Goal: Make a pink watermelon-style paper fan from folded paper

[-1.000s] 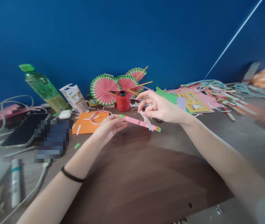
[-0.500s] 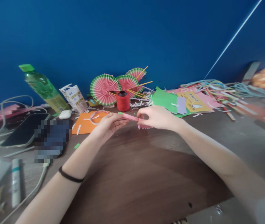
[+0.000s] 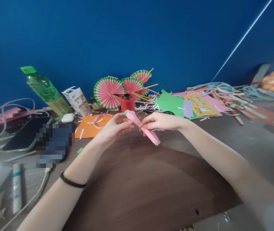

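A pleated strip of pink paper (image 3: 150,135) with green ends is held above the table, slanting down to the right. Something red, apparently thread, is tied around its middle. My right hand (image 3: 159,121) pinches the strip near that tie. On the other side, my left hand (image 3: 119,125) has its fingers around the strip's upper left part. Just behind stands a spool of red thread (image 3: 127,104). Round watermelon-patterned paper fans (image 3: 109,92) on yellow sticks lean near the blue wall.
Left are a green bottle (image 3: 45,89), a small carton (image 3: 77,101), phones, cables and a marker (image 3: 16,187). Orange paper (image 3: 85,123) with a tape roll lies beside my left hand. Green sheets (image 3: 169,104), a yellow packet (image 3: 199,104) and paper scraps lie at the back right.
The pink paper strip has turned from roughly level to slanting, so its green ends show. My right hand has shifted slightly down, and a black ring-like thing shows behind it.
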Demonstrator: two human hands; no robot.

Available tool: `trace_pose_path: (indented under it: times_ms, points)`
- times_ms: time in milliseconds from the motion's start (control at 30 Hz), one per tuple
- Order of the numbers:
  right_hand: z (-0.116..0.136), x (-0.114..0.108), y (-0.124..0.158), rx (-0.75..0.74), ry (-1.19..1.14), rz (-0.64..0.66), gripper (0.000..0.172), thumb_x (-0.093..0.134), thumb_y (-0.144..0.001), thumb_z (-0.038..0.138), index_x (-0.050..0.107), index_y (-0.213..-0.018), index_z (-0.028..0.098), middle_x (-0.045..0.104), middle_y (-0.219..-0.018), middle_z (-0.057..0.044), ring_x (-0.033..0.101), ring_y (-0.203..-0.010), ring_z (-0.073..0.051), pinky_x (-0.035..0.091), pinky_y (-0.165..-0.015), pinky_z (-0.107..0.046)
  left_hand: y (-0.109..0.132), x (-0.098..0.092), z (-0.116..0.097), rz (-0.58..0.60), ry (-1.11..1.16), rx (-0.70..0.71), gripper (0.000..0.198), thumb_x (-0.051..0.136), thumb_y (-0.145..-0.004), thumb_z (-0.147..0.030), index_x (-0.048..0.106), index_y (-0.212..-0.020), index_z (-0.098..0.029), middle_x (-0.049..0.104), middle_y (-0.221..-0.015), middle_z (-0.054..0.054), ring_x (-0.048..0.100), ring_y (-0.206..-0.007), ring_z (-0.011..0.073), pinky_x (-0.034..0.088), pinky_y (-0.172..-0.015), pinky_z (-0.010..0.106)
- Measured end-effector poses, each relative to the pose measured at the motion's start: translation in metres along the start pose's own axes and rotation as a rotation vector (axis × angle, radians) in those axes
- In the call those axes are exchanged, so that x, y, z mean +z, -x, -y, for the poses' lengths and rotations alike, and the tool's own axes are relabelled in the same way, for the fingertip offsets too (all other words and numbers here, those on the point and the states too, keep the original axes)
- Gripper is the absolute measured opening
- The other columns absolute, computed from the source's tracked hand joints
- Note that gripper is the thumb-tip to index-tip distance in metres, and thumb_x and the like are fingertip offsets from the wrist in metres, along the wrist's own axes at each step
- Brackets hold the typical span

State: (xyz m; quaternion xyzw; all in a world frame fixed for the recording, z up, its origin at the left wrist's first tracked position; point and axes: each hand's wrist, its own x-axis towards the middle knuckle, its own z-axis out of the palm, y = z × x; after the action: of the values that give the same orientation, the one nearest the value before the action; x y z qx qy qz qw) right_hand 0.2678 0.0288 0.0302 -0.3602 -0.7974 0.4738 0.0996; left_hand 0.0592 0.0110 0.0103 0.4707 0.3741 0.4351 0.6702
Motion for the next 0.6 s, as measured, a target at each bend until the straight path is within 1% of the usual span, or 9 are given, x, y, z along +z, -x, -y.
trace_pose_path:
  times_ms: [67, 100, 200, 267, 367, 433, 500, 567, 600]
  points:
    - [0.002, 0.002, 0.0, 0.006, -0.012, 0.016, 0.022, 0.048, -0.081, 0.028, 0.064, -0.089, 0.014, 0.065, -0.074, -0.003, 0.038, -0.044, -0.004, 0.025, -0.038, -0.019, 0.001, 0.002, -0.001, -0.035, -0.01, 0.01, 0.051, 0.073, -0.063, -0.012, 0.049, -0.108, -0.017, 0.063, -0.083, 0.001, 0.064, -0.072, 0.013, 0.048, -0.073, 0.028]
    - [0.003, 0.002, 0.0, 0.009, -0.01, 0.018, 0.022, 0.048, -0.081, 0.027, 0.064, -0.088, 0.015, 0.066, -0.076, -0.003, 0.041, -0.045, -0.005, 0.026, -0.039, -0.019, 0.002, 0.002, -0.002, -0.035, -0.025, 0.0, 0.057, 0.073, -0.062, -0.012, 0.047, -0.112, -0.019, 0.063, -0.085, 0.001, 0.064, -0.073, 0.0136, 0.048, -0.073, 0.028]
    - [0.005, 0.002, 0.0, -0.001, 0.017, 0.006, 0.02, 0.048, -0.081, 0.026, 0.065, -0.085, 0.015, 0.067, -0.078, -0.004, 0.05, -0.055, -0.008, 0.034, -0.048, -0.02, 0.005, 0.001, -0.005, 0.009, -0.094, -0.058, 0.069, 0.075, -0.06, -0.013, 0.044, -0.12, -0.024, 0.062, -0.102, 0.004, 0.064, -0.082, 0.0165, 0.047, -0.075, 0.029]
    - [0.004, 0.002, 0.0, -0.004, 0.042, -0.013, 0.019, 0.049, -0.08, 0.024, 0.065, -0.083, 0.015, 0.068, -0.079, -0.004, 0.055, -0.064, -0.01, 0.039, -0.057, -0.021, 0.006, 0.0, -0.005, 0.036, -0.124, -0.075, 0.069, 0.075, -0.06, -0.016, 0.044, -0.122, -0.026, 0.06, -0.109, 0.005, 0.063, -0.089, 0.0185, 0.047, -0.074, 0.028]
    - [0.003, 0.0, 0.001, 0.006, 0.072, -0.032, 0.019, 0.049, -0.08, 0.024, 0.065, -0.082, 0.015, 0.068, -0.081, -0.004, 0.058, -0.069, -0.012, 0.041, -0.064, -0.023, 0.004, -0.004, -0.003, 0.029, -0.125, -0.047, 0.053, 0.071, -0.067, -0.023, 0.05, -0.115, -0.02, 0.064, -0.101, 0.007, 0.063, -0.088, 0.018, 0.048, -0.072, 0.026]
    - [0.003, -0.001, 0.001, 0.018, 0.082, -0.026, 0.021, 0.048, -0.08, 0.025, 0.065, -0.083, 0.014, 0.068, -0.081, -0.004, 0.057, -0.068, -0.012, 0.041, -0.062, -0.023, 0.001, -0.005, -0.001, 0.016, -0.123, -0.022, 0.038, 0.069, -0.069, -0.025, 0.057, -0.104, -0.014, 0.066, -0.094, 0.008, 0.064, -0.082, 0.0158, 0.049, -0.072, 0.024]
    - [0.003, -0.002, 0.002, 0.029, 0.102, -0.03, 0.021, 0.048, -0.08, 0.025, 0.065, -0.085, 0.015, 0.067, -0.081, -0.004, 0.057, -0.066, -0.012, 0.04, -0.06, -0.023, -0.001, -0.007, 0.0, 0.006, -0.133, -0.007, 0.027, 0.068, -0.07, -0.024, 0.061, -0.093, -0.012, 0.067, -0.088, 0.007, 0.064, -0.079, 0.0141, 0.05, -0.072, 0.023]
    - [0.003, -0.003, 0.002, 0.015, 0.132, -0.102, 0.02, 0.05, -0.078, 0.023, 0.064, -0.089, 0.016, 0.067, -0.086, -0.004, 0.056, -0.069, -0.012, 0.04, -0.059, -0.023, -0.003, -0.008, 0.002, -0.028, -0.136, 0.007, 0.019, 0.068, -0.07, -0.022, 0.062, -0.085, -0.011, 0.067, -0.084, 0.006, 0.065, -0.076, 0.0131, 0.051, -0.072, 0.023]
    - [0.003, -0.004, 0.002, 0.007, 0.139, -0.168, 0.02, 0.05, -0.076, 0.021, 0.063, -0.092, 0.017, 0.066, -0.088, -0.004, 0.056, -0.069, -0.012, 0.04, -0.059, -0.023, -0.004, -0.008, 0.002, -0.059, -0.131, 0.011, 0.016, 0.068, -0.07, -0.02, 0.062, -0.082, -0.011, 0.067, -0.082, 0.005, 0.065, -0.074, 0.0127, 0.052, -0.072, 0.023]
